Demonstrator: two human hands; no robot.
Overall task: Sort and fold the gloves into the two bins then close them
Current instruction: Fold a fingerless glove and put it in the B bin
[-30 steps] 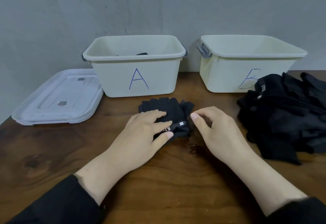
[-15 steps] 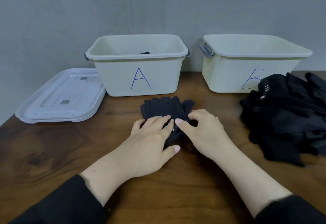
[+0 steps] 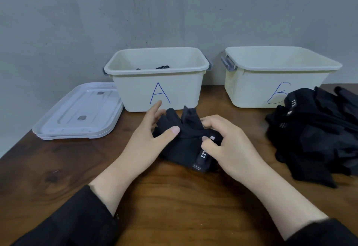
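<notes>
Nearest the camera, two forearms in black sleeves reach forward over a dark wooden table. Between the two hands lies a pair of black gloves, bunched and partly lifted off the wood. The left hand grips its left side: the thumb presses on top of the fabric while the fingers curl round the far edge, the forefinger sticking up loosely. The right hand pinches the right side of the same gloves, its fingers bent down into the cloth near a small grey tag, with a wrist strap bearing pale lettering showing just under its thumb.

To the right of the right hand, well apart from it, sits a heap of black gloves, loose and unsorted, running to the frame edge.

To the left of the left hand, and a little farther away, two clear lids lie stacked flat on the table.

Just beyond the hands stands a cream bin marked A, open, with a bit of dark fabric visible inside near the front wall. Beyond and right of the right hand stands a second cream bin marked B, also open; the heap hides part of its letter, and its contents cannot be seen. Behind both bins rises a grey wall.
</notes>
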